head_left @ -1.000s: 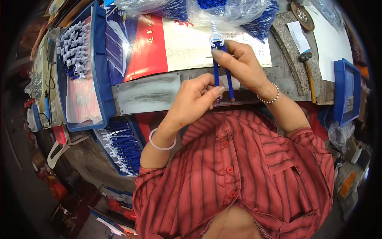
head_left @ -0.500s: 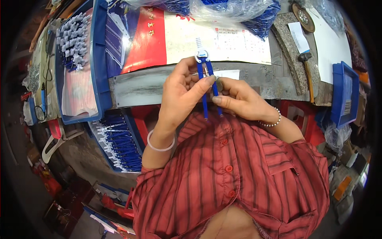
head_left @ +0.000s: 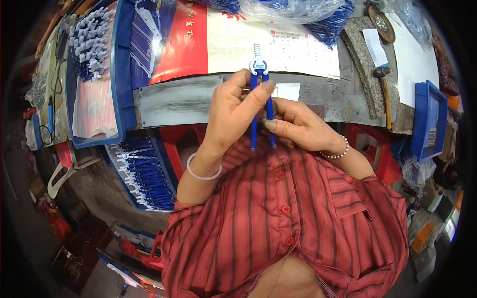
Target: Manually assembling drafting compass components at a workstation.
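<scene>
A drawing compass [head_left: 259, 66] with a ribbed white handle, a white and blue head and two blue legs is held in front of my chest. Its handle points away from me, and the leg tips hang toward my shirt, slightly apart. My left hand [head_left: 231, 109] pinches it just below the head, thumb laid across the legs. Lower down, the thumb and fingers of my right hand [head_left: 300, 124] close on the right leg. A thin metal piece shows beside my left fingers; its far end is hidden.
At left, a blue tray [head_left: 124, 84] holds white compass heads [head_left: 92, 42]. Below it, a second bin holds finished-looking compasses [head_left: 144, 174]. A bagged blue bundle [head_left: 328, 25] lies at the back over a printed sheet [head_left: 238, 54]. On the right are a hammer [head_left: 384, 92] and a blue box [head_left: 422, 119].
The compass has shifted slightly right at its head, and its legs stand closer to straight. My left thumb has moved a little up and right across the legs. Both hands keep their hold.
</scene>
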Motion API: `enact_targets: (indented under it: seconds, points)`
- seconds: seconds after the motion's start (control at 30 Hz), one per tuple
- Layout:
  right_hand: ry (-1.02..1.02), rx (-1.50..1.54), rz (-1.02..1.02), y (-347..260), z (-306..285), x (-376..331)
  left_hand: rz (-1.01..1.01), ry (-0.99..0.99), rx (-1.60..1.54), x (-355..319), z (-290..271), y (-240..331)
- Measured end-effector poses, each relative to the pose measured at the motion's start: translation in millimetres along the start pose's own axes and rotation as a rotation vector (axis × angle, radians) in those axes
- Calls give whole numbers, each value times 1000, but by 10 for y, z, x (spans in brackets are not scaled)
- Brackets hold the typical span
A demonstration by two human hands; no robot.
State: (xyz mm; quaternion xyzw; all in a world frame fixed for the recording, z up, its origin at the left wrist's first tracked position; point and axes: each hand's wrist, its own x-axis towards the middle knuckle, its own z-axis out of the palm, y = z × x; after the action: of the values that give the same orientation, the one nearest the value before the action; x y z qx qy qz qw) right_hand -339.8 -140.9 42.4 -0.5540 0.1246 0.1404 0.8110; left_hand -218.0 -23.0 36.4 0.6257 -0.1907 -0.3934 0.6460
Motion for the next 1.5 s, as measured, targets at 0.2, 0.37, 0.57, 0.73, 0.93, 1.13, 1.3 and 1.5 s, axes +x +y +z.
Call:
enact_targets:
  seconds: [0.2, 0.37, 0.57, 0.73, 0.93, 1.13, 1.3, 1.5]
  points:
    - [-21, 59, 45, -8, -20, 27, -115, -48, -37, 43, -43, -63]
    - [9, 43, 44, 36, -11, 58, -57, -32, 20, 53, -38, -86]
    - [34, 22, -1, 66, -40, 92, -106, -28, -70, 112, -64, -92]
    - [71, 70, -74, 237, -111, 166, -2, -75, -134, 131, -33, -95]
    - [225, -67, -61, -47, -229, 223, 99, 126, -273, 212, 36, -42]
    - [234, -177, -113, -135, -410, 304, -61, -222, 29, 208, -210, -96]
    - [388, -242, -150, -272, -546, 464, -65, -263, 6, 295, -221, -172]
    - [414, -250, -110, -226, -638, 631, -17, -279, 237, 378, -184, -249]
